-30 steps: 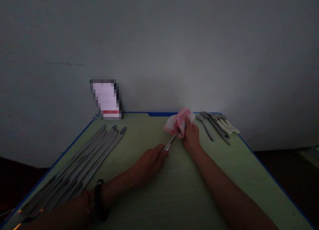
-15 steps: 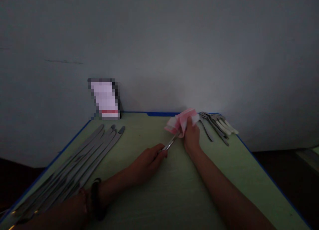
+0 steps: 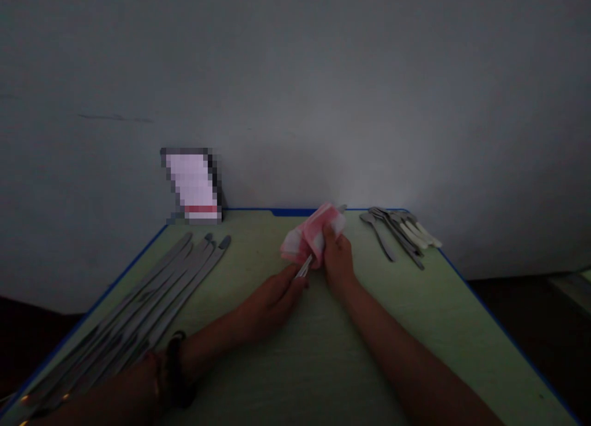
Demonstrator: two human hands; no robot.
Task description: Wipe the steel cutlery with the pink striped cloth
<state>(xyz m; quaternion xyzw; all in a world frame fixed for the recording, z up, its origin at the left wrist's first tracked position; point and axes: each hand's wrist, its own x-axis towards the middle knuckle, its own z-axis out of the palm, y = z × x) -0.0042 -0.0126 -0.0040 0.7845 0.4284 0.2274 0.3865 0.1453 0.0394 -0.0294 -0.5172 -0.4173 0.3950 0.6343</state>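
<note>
My left hand (image 3: 277,300) is closed round the handle end of a shiny metal table knife (image 3: 303,267), which slants up and away to the right. My right hand (image 3: 339,257) grips a pink and white cloth (image 3: 318,229), folded around the middle of the knife. A narrow grey tip sticks out past the cloth's far edge; the length between is covered. Several long table knives (image 3: 161,290) lie side by side on the left of the table. To the right of the cloth, a single spoon (image 3: 379,236) lies beside a pile of cutlery (image 3: 401,232), some with white handles.
A blurred-out phone-like screen (image 3: 196,183) leans against the grey wall (image 3: 295,93) at the table's back left. The pale green table (image 3: 295,377) has a blue edge. Dark floor shows beyond both sides.
My right hand and the cloth have slid down along the knife toward my left hand, leaving the far tip showing. My left hand has barely moved. The spoon's bowl is now uncovered.
</note>
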